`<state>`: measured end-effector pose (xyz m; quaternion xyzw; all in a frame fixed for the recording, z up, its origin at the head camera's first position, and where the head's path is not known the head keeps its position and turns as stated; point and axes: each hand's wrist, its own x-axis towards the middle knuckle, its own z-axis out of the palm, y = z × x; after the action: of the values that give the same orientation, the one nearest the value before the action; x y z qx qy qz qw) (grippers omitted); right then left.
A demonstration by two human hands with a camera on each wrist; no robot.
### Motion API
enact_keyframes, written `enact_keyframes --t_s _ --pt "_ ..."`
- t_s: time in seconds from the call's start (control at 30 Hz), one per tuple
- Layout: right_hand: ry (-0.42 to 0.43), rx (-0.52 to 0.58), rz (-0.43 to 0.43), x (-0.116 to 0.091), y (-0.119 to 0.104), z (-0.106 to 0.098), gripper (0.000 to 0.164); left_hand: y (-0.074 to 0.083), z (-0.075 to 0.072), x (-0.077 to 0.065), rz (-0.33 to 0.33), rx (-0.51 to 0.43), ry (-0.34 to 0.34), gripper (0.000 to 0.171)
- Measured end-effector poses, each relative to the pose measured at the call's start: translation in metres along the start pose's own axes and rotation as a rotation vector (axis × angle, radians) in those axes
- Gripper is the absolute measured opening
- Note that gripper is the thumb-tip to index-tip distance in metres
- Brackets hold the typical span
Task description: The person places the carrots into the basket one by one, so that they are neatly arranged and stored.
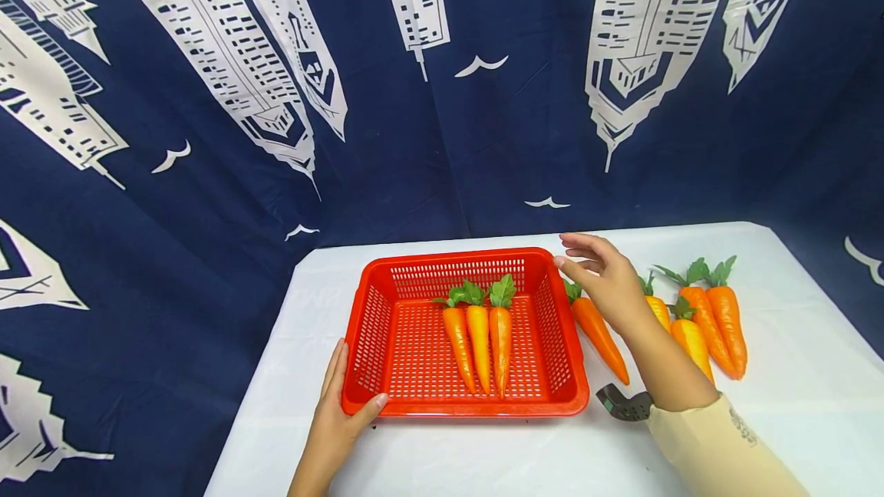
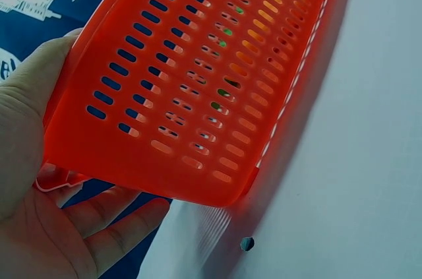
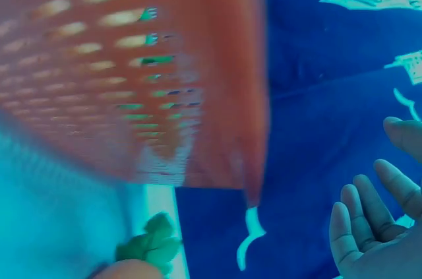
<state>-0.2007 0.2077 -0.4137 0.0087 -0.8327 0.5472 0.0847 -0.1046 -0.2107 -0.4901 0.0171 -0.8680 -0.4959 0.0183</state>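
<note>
A red slotted plastic basket (image 1: 483, 408) sits on the white table, holding three toy carrots (image 1: 479, 343) with green leafy tops. My left hand (image 1: 337, 409) grips its near left corner, the thumb at the front rim and the fingers along the left side. In the left wrist view that hand (image 2: 46, 206) is around the basket's corner. By the far right corner, my right hand (image 1: 608, 278) is raised with relaxed, spread fingers and holds nothing. The right wrist view shows its loose fingers (image 3: 359, 216) apart from the blurred basket wall (image 3: 217, 94). One orange carrot (image 1: 602, 337) lies just right of the basket, below that hand.
Several more orange and yellow-orange carrots (image 1: 727, 328) lie farther right on the white table (image 1: 794, 405), partly behind my right forearm. A black device (image 1: 625, 403) sits at my right wrist. A dark blue cloth (image 1: 442, 167) with white buildings hangs behind the table.
</note>
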Motion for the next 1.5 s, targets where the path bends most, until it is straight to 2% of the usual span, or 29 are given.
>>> enact_keyframes --t_s 0.3,0.83,1.0,1.2,1.5 --pt "0.027 -0.001 0.117 -0.012 0.028 0.000 0.059 -0.002 0.000 0.000 -0.005 -0.024 -0.008 0.106" --pt "0.045 -0.087 0.228 -0.020 0.078 0.008 0.059 -0.001 0.000 0.000 -0.017 -0.019 -0.013 0.106" --pt "-0.001 -0.120 0.281 -0.021 0.085 0.010 0.056 -0.001 0.000 0.000 -0.006 -0.025 -0.011 0.106" --pt "-0.079 -0.178 0.345 -0.022 0.091 0.013 0.060 -0.002 0.000 0.001 0.002 -0.025 -0.011 0.106" --pt "-0.092 -0.191 0.362 -0.019 0.099 0.016 0.060 -0.004 0.001 0.002 0.012 -0.014 -0.002 0.105"
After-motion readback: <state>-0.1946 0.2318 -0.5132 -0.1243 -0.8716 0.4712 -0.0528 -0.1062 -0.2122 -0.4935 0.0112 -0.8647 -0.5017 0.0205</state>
